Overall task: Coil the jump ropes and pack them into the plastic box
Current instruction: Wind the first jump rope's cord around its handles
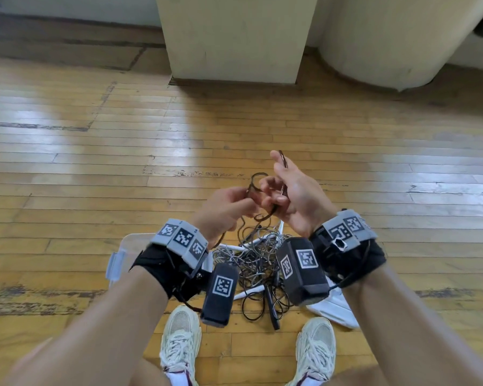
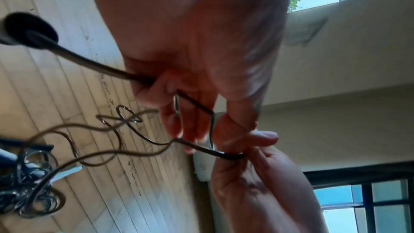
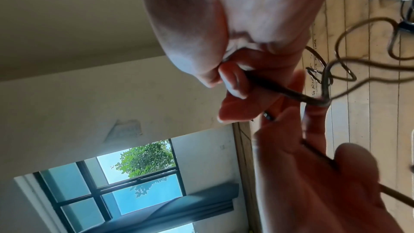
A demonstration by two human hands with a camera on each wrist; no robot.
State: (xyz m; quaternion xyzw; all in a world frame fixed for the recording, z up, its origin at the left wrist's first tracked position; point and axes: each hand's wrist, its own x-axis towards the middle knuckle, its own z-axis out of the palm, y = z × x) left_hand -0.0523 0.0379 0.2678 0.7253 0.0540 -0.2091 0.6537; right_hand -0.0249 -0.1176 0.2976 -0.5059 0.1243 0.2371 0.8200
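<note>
A thin brown jump rope (image 1: 265,217) is stretched between my two hands, held up over the floor. My left hand (image 1: 243,199) grips it with curled fingers (image 2: 170,121). The rope's dark handle (image 2: 29,29) hangs just below that hand. My right hand (image 1: 273,196) pinches the same rope (image 3: 289,93) between thumb and fingers (image 3: 233,86), and a short stretch sticks up past the thumb. Loose kinked loops (image 2: 125,118) dangle from the hands. Below them a tangled pile of ropes (image 1: 260,263) lies on the floor. The clear plastic box (image 1: 126,243) is partly hidden behind my left wrist.
A white lid (image 1: 338,307) lies on the floor right of the pile. My two pale shoes (image 1: 181,338) stand just behind it. A square pillar (image 1: 234,37) and a rounded column (image 1: 388,37) rise ahead on the wooden floor (image 1: 95,162).
</note>
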